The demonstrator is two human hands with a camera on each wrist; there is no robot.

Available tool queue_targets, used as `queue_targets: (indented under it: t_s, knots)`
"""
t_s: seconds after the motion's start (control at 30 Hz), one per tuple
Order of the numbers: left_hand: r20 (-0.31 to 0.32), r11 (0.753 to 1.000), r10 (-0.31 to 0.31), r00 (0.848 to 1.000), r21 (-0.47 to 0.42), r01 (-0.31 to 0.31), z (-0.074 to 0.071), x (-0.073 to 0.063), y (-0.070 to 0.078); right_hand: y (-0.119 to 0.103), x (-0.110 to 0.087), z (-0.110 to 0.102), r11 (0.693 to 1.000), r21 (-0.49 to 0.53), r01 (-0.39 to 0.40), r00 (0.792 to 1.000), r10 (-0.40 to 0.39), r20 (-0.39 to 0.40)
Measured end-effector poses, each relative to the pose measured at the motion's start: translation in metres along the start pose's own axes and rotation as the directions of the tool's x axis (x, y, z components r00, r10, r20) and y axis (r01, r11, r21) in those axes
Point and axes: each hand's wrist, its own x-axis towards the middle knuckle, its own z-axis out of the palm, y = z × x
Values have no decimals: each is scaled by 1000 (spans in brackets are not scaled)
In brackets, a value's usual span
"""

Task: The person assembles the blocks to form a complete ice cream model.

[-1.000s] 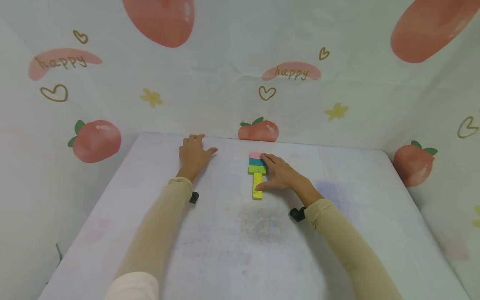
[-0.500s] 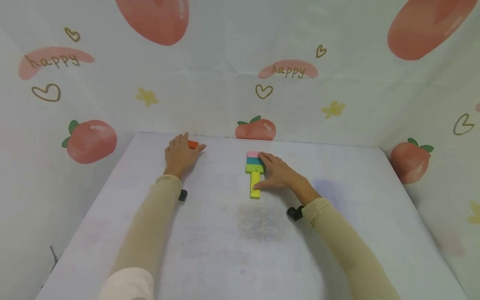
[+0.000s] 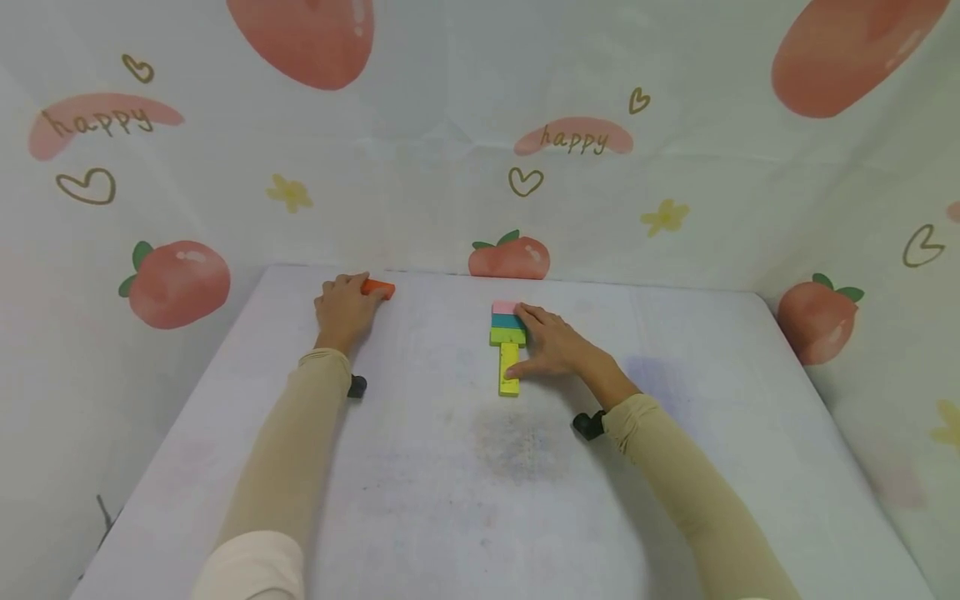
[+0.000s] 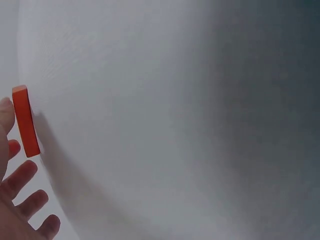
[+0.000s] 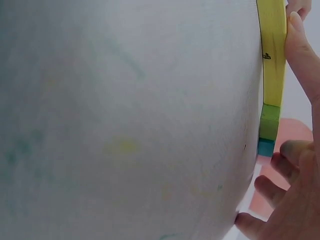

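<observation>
At the far left of the table, my left hand (image 3: 345,312) pinches an orange block (image 3: 378,288) between thumb and fingers. The left wrist view shows this flat orange block (image 4: 26,121) standing out past the thumb, the other fingers spread. Near the table's middle, a row of blocks runs away from me: a yellow block (image 3: 508,367) lengthwise, then a green block (image 3: 507,337), a blue block (image 3: 506,321) and a pink block (image 3: 503,307) across it. My right hand (image 3: 558,343) rests along their right side, thumb on the yellow block, index finger at the pink one, fingers loosely extended.
A white-covered table (image 3: 420,500) carries everything, with a dark smudge on its cloth in front of the row. A fruit-printed backdrop (image 3: 420,192) rises behind its far edge. Black wrist mounts (image 3: 588,426) show at both sleeves.
My left hand has moved to the left along the far edge and its fingers have closed on the orange block, hidden at first. The right hand and the row of blocks keep their places.
</observation>
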Motion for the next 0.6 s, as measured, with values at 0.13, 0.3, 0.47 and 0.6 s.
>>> queue_targets:
  t_s: [0.13, 0.3, 0.47, 0.6]
  knots:
    - [-6, 1000, 0, 1000, 10, 0, -3, 2, -1, -1, -1, 0, 1000, 5, 3, 1000, -3, 1]
    - [7, 1000, -1, 1000, 1, 1, -5, 3, -2, -3, -1, -1, 1000, 14, -1, 1000, 1, 5]
    - [28, 999, -19, 999, -36, 20, -7, 2, -1, -3, -1, 0, 1000, 20, -7, 1000, 7, 7]
    - [41, 997, -47, 998, -52, 49, -5, 6, 2, -2, -1, 0, 1000, 16, -10, 1000, 10, 6]
